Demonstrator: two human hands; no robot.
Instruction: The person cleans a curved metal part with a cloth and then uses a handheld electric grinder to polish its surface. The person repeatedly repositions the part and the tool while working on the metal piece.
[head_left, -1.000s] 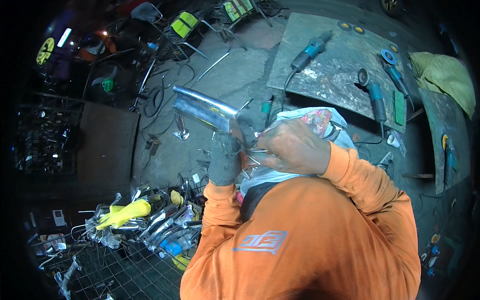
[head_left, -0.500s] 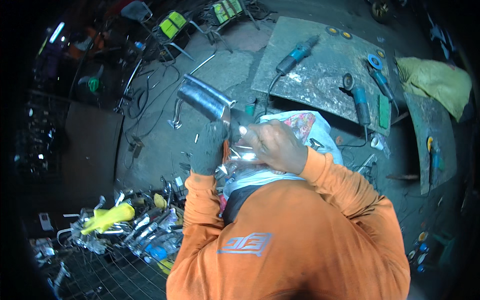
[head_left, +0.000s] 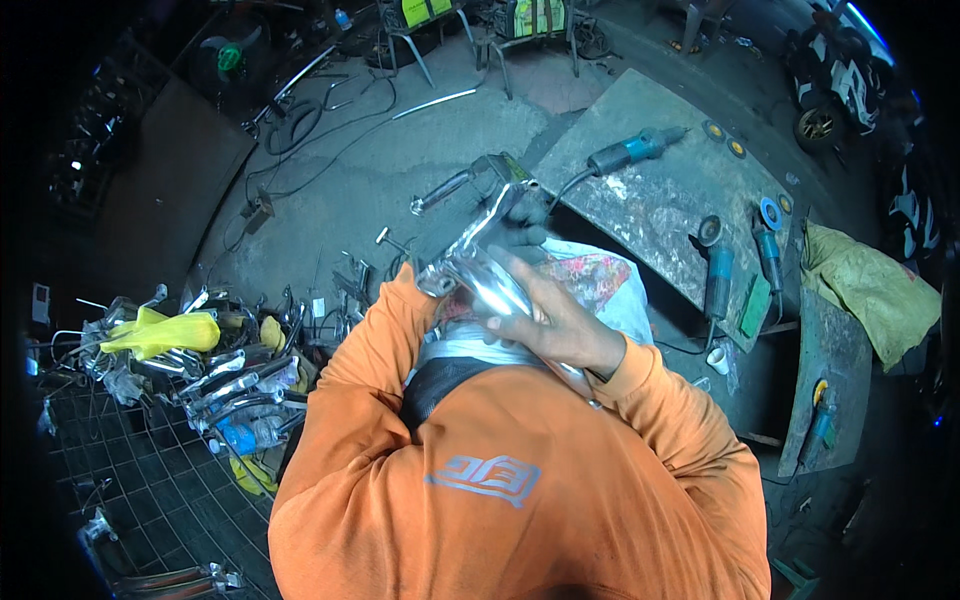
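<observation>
A shiny polished metal part (head_left: 487,283) with several bars and tubular arms lies slantwise between my hands, above my lap. Its kind is not plain; one arm reaches down toward my right wrist. My left hand (head_left: 452,232), in a dark glove, is around the far side of the part; motion smears it and the metal hides some of its fingers. My bare right hand (head_left: 565,322) grips the nearer bar, thumb on top and fingers along its far side. Under the part, a white sack (head_left: 625,300) with a pink patterned cloth (head_left: 600,278) covers my lap.
A worn board (head_left: 640,200) at the right carries several angle grinders (head_left: 718,270) and discs. A yellowish sack (head_left: 868,290) lies beyond it. At left, metal parts (head_left: 225,385) and a yellow glove (head_left: 160,333) sit on a wire grid (head_left: 130,470). Cables (head_left: 340,155) cross the floor.
The metal part has been turned over and brought lower, its long tube no longer pointing up and left. My right hand has shifted to the bar's side; the head view has swung round.
</observation>
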